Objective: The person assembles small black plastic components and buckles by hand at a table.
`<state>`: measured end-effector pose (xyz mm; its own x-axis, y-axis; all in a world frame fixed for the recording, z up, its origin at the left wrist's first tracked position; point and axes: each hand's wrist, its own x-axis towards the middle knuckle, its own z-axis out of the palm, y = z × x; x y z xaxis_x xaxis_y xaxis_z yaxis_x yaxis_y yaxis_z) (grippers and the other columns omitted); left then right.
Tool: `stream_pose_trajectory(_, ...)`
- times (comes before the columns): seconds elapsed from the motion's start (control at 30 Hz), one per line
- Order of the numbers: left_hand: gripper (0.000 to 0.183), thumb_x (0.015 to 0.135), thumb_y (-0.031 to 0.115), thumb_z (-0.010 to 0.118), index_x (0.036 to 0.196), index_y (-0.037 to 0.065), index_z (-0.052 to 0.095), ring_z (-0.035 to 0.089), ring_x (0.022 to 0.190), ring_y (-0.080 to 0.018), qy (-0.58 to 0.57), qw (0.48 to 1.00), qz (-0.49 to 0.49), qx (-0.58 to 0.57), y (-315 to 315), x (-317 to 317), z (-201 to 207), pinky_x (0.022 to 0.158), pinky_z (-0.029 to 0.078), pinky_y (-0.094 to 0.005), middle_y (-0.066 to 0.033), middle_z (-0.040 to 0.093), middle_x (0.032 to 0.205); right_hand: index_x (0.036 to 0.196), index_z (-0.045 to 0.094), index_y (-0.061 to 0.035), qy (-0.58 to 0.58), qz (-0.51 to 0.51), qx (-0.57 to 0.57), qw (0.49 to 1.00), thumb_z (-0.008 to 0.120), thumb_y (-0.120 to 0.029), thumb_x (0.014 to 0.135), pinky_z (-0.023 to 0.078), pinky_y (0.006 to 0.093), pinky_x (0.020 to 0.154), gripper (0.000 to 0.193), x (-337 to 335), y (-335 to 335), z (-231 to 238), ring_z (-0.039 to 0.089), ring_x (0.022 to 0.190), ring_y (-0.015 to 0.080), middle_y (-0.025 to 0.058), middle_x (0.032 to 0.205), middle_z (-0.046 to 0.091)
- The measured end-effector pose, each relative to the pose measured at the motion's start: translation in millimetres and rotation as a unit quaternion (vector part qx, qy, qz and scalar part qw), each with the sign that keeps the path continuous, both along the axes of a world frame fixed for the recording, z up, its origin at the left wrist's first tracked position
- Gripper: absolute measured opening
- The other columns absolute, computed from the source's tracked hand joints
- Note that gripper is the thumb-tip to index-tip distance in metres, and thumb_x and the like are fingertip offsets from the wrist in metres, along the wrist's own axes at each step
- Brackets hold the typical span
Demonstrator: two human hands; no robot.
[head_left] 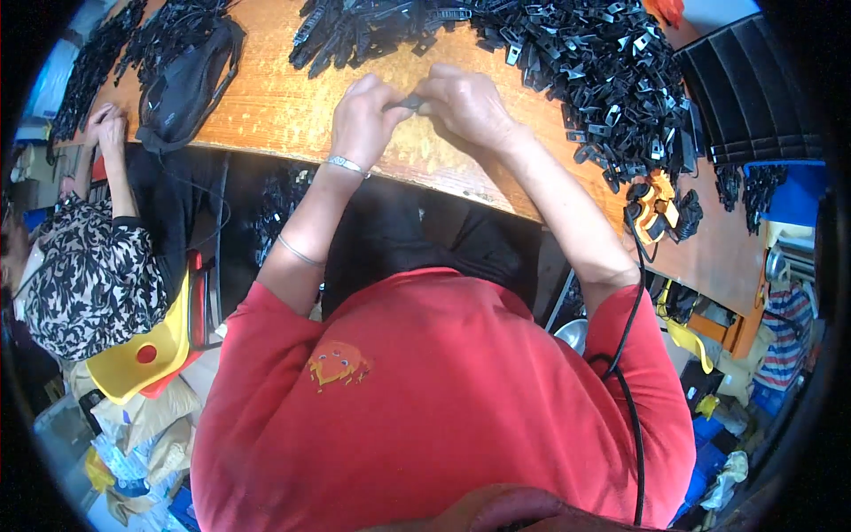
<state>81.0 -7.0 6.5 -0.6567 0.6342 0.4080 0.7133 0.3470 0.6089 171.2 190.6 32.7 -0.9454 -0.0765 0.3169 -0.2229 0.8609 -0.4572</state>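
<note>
My left hand (365, 115) and my right hand (463, 105) meet above the wooden table (266, 97), near its front edge. Between their fingertips is a small dark piece (410, 102), pinched from both sides; its exact kind is too small to make out. Beyond my hands lies a heap of black strap-like plastic parts (372, 35). Right of my right hand spreads a large pile of black plastic clips (612, 80), some with shiny metal bits.
A black bag (191, 89) lies on the table to the left, beside another person's hands (108, 126). At the right are a yellow-orange tool-like object (651, 208), a black cable (631, 328) running along my arm and a black ribbed bin (753, 89). A yellow chair (133, 368) stands lower left.
</note>
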Motion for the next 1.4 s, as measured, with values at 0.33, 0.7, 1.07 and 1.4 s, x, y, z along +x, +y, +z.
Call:
stream_pose_trajectory(0.33,0.028,0.095,0.012,0.078,0.121,0.001,0.074,0.07,0.097,-0.0196,-0.276,0.956,-0.03,-0.098,-147,-55,59,0.091,0.056,-0.031,-0.0104,0.073,0.104,0.102,0.081,-0.0102,0.043,-0.1,-0.007,0.994,0.077,-0.024,0.095,0.058,0.0447,0.091,0.016,-9,1,9,0.07,0.102,0.0306,0.0093,0.105,0.072)
stream_pose_trajectory(0.7,0.042,0.089,0.025,0.084,0.126,0.011,0.072,0.071,0.105,-0.0372,0.116,0.977,0.136,-0.115,23,-84,34,0.09,0.058,-0.0461,-0.0149,0.068,0.112,0.107,0.071,-0.0079,0.082,-0.103,0.114,0.985,0.076,-0.013,0.089,0.054,0.0473,0.091,0.02,-56,12,-14,0.067,0.106,0.0352,0.0146,0.11,0.068)
stream_pose_trajectory(1.07,0.037,0.086,0.005,0.081,0.121,0.011,0.073,0.069,0.105,-0.0365,0.13,0.987,0.071,-0.07,11,-61,15,0.091,0.057,-0.0445,-0.0135,0.068,0.109,0.1,0.072,-0.0036,0.02,-0.086,-0.003,0.996,0.077,-0.014,0.092,0.059,0.0517,0.078,0.014,11,7,7,0.071,0.088,0.0439,0.0203,0.101,0.066)
stream_pose_trajectory(1.4,0.036,0.087,0.005,0.078,0.122,0.012,0.073,0.068,0.107,-0.0341,0.156,0.985,0.042,-0.063,12,-42,13,0.094,0.056,-0.0429,-0.011,0.071,0.11,0.105,0.075,-0.004,-0.054,-0.058,0.048,0.996,0.073,-0.01,0.09,0.06,0.0506,0.081,0.016,29,-2,13,0.073,0.091,0.0432,0.0212,0.099,0.069)
